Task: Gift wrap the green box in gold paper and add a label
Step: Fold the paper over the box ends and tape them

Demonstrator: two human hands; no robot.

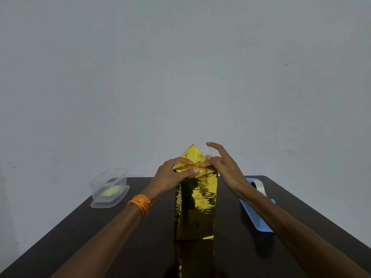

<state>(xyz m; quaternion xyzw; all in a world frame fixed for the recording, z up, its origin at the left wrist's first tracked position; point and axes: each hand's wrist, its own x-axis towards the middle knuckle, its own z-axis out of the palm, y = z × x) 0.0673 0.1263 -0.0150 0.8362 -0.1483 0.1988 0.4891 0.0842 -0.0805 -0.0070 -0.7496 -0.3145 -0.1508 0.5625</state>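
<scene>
Gold-wrapped box (195,203) is standing upright; your left hand (170,175) is pinching its top fold (200,171), your right hand (222,163) is pressing there, fingers (218,149) straight; the flap (193,154) is rising just behind them.

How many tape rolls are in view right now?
1. The tape roll stands in the blue tray right of the gold-wrapped box, partly hidden by the right arm; others could be hidden.

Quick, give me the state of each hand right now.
Left hand: pinching the folded top of the gold paper.
Right hand: open, fingers straight, thumb touching the same fold.
</scene>
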